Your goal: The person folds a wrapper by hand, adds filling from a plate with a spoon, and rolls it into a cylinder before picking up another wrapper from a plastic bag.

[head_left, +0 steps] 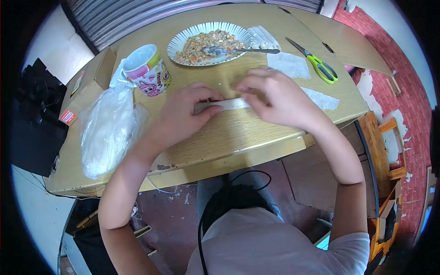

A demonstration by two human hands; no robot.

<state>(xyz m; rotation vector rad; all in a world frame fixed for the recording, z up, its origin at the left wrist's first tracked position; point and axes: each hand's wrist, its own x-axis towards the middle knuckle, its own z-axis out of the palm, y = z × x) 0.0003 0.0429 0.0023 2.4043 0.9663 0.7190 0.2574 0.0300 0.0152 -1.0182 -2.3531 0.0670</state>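
Note:
A narrow white rolled wrapper (pixel 234 104) lies on the table near its front edge, between my hands. My left hand (pixel 185 110) has its thumb and fingers closed on the roll's left end. Over the right end, my right hand (pixel 275 94) has its fingers curled, the fingertips close to the wrapper; whether they touch it I cannot tell. Behind them stands a fluted white plate (pixel 172 48) of chopped filling (pixel 197 46), with a spoon (pixel 247 50) resting in it. Several finished white rolls (pixel 262 37) lie right of the plate, beside flat white wrapper sheets (pixel 288 65).
Green-handled scissors (pixel 321 68) lie at the right of the table (pixel 215 149). At the left are a cartoon mug (pixel 149 75), a clear plastic bag (pixel 107 133) with white contents and a cardboard box (pixel 87 87). Another wrapper piece (pixel 323 98) lies near my right forearm.

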